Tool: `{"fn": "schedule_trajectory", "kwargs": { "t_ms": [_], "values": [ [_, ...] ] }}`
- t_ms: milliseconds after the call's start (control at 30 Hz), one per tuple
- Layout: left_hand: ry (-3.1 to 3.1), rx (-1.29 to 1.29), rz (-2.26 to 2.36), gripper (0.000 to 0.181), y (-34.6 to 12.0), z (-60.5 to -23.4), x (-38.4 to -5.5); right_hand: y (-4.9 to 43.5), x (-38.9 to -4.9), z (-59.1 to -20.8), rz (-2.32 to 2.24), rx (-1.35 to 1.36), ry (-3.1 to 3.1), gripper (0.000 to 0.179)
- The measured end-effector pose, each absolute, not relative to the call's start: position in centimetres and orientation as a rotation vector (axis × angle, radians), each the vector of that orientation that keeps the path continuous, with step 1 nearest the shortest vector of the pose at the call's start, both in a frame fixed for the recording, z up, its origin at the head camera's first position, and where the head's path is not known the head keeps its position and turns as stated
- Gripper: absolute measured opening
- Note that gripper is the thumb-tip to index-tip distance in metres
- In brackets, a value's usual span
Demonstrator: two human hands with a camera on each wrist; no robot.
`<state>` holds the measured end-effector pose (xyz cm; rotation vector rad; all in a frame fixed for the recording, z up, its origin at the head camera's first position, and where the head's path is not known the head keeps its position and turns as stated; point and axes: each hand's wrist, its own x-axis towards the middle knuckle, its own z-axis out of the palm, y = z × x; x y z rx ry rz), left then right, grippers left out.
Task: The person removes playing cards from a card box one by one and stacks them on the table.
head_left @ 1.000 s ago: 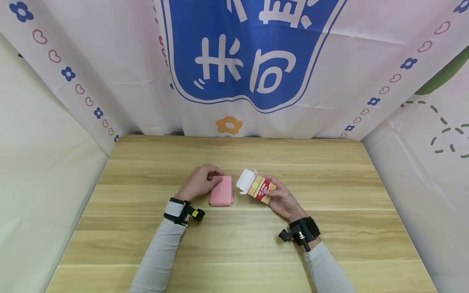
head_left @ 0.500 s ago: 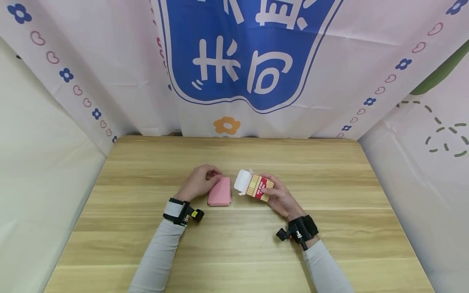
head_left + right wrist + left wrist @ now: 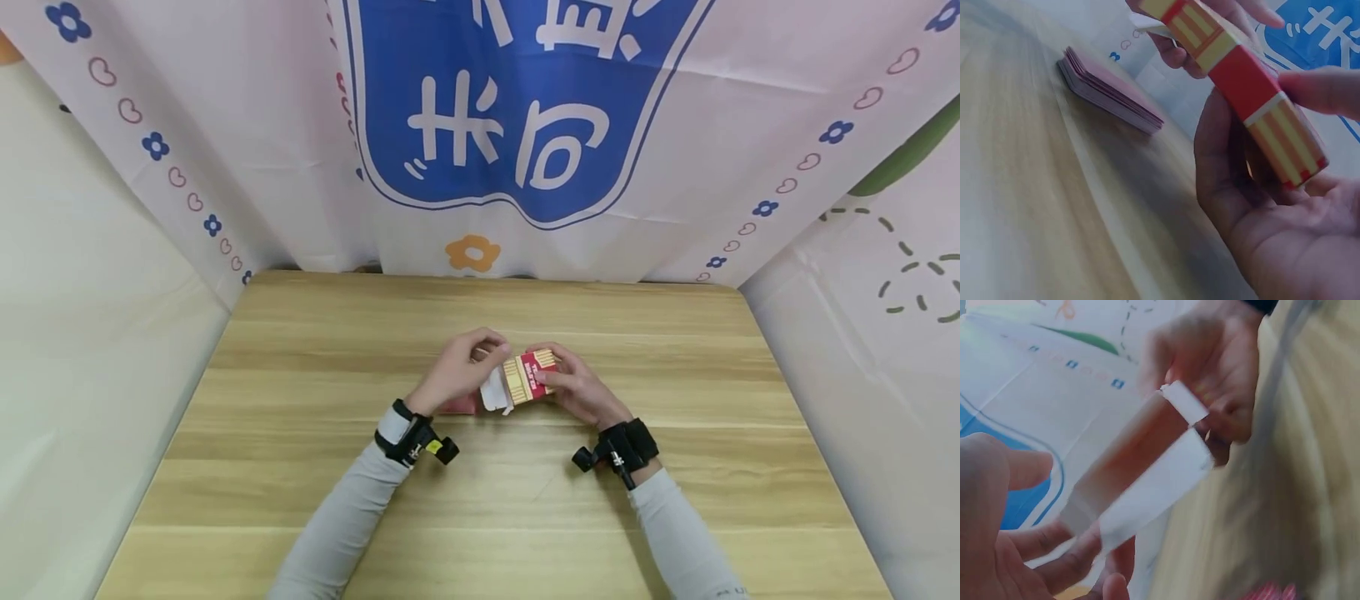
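Observation:
My right hand (image 3: 583, 390) grips a yellow-striped card box (image 3: 531, 375) with a red label, thumb on its front face. The box's open end and white flap (image 3: 492, 390) face left. At that end is my left hand (image 3: 463, 368). In the left wrist view its thumb stands apart from the box while several fingers touch the flap (image 3: 1154, 481) from below, and the box interior (image 3: 1129, 447) shows no cards. A pink-backed deck of playing cards (image 3: 459, 406) lies on the table, partly hidden under the left hand; the right wrist view shows the stack's edges (image 3: 1113, 97).
The wooden table (image 3: 360, 317) runs back to a white cloth (image 3: 300, 200) with a blue printed sign. Pale cloth walls stand at both sides. Each wrist wears a black strap with a small camera.
My left hand has left the deck and moved right to the box's open end. The right hand still holds the box, which has turned slightly so that its flap points lower.

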<state>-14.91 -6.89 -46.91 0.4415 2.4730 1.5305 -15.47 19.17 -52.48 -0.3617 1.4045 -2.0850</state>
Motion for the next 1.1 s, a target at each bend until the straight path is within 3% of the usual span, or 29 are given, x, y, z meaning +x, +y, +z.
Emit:
{"fn": "schedule_trajectory", "kwargs": {
  "t_ms": [300, 533, 767, 933, 1100],
  "values": [
    [2.409, 0.317, 1.490, 0.040, -6.0, -47.5, -14.4, 19.6, -16.5, -51.8, -1.959, -0.404, 1.539, 0.046],
    [2.419, 0.229, 1.638, 0.033, -6.0, -47.8, -14.4, 19.7, -16.8, -51.0, -2.033, -0.221, 1.690, 0.040],
    [2.541, 0.258, 1.549, 0.023, -5.9, -48.1, -14.1, 19.6, -17.1, -50.8, -1.917, -0.124, 1.983, 0.041],
    [2.737, 0.336, 1.473, 0.009, -6.6, -48.2, -13.5, 19.6, -17.1, -50.9, -1.696, -0.189, 2.173, 0.041],
    [2.803, 0.397, 1.443, 0.005, -7.6, -48.3, -13.1, 19.3, -16.8, -50.7, -1.535, -0.261, 2.295, 0.038]
  ]
}}
